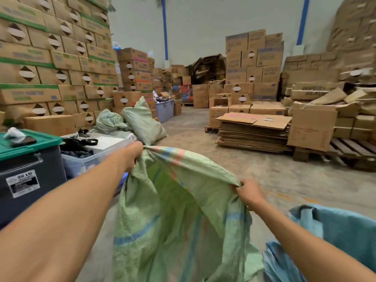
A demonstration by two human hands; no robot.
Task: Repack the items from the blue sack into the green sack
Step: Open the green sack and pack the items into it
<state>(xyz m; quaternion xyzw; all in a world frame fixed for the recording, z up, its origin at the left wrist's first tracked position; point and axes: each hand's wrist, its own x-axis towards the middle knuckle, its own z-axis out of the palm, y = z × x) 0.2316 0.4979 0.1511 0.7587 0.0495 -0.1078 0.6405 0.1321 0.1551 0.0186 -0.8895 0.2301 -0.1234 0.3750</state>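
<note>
— Green woven plastic is what we have in both fists: our left hand [132, 154] is curled round one upper edge of the pale green woven sack [179, 210], and our right hand [249, 193] pinches the opposite edge.

— So we hold its mouth stretched between the two hands?

— Yes, the rim runs taut from one hand to the other, with pink and blue stripes near the left hand, and the body hangs down between our forearms.

— And the crumpled blue woven sack [333, 237]?

— Just beside and below our right forearm, its mouth gaping; we cannot tell what lies inside it.

— What sits left of the left hand?

— A clear plastic tub [85, 159] with dark things in it, and beyond that a dark bin with a green lid [30, 159].

— Farther out?

— Past the left hand, more filled green sacks [140, 121] lean against a wall of stacked brown cardboard boxes [55, 58]. Past the right hand, a pile of flattened cardboard sheets [254, 133] rests on a wooden pallet [335, 153] on the concrete floor [284, 176].
</note>
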